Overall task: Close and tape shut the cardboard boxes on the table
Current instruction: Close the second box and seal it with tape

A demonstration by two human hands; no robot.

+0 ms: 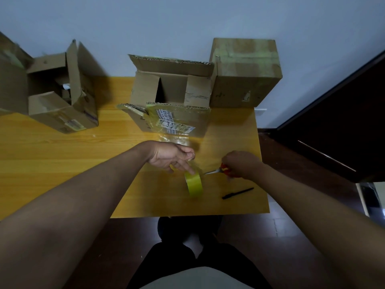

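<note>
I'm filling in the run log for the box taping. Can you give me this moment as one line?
left hand: pulls strip off tape roll | right hand: scissors at strip | middle box: flaps open | right box: taped shut

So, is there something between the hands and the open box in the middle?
Nothing visible. Bare table lies between the hands and the open box. The left hand holds the tape roll, the right hand the scissors.
</note>
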